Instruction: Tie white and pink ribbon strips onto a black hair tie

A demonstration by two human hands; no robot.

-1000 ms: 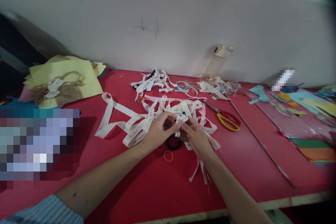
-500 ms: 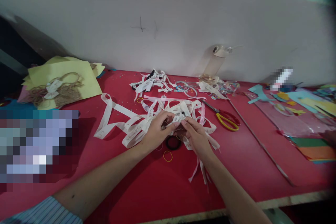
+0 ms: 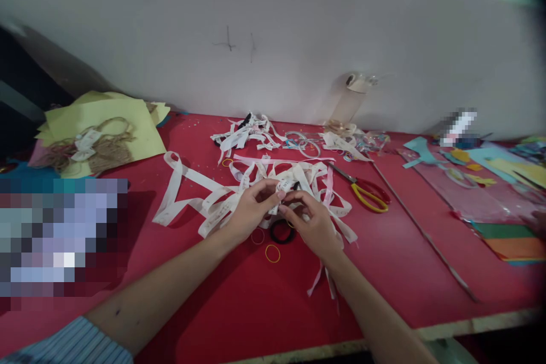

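Both hands meet over a tangle of white printed ribbon [image 3: 222,199] on the red table. My left hand [image 3: 256,207] pinches a length of the white ribbon [image 3: 284,185] between thumb and fingers. From the other side, my right hand [image 3: 313,222] has its thumb and fingertips closed at the same ribbon, close to the left thumb. Just below the fingers lie a black hair tie [image 3: 281,231] and a yellow rubber band [image 3: 273,253]. Pink ribbon ends hang out under my right wrist. The exact fold between the fingertips is partly hidden.
Scissors [image 3: 370,196] with red and yellow handles lie right of the ribbon. A long thin stick [image 3: 426,233] crosses the table. Ribbon scraps [image 3: 251,133] and a plastic bottle [image 3: 350,103] are at the back. Yellow paper [image 3: 145,131] with twine is left; another person's hand [image 3: 537,222] shows far right.
My hands have shifted slightly left. The right fingers have bent and changed their hold, and the pinched ribbon now hangs lower between the thumbs.
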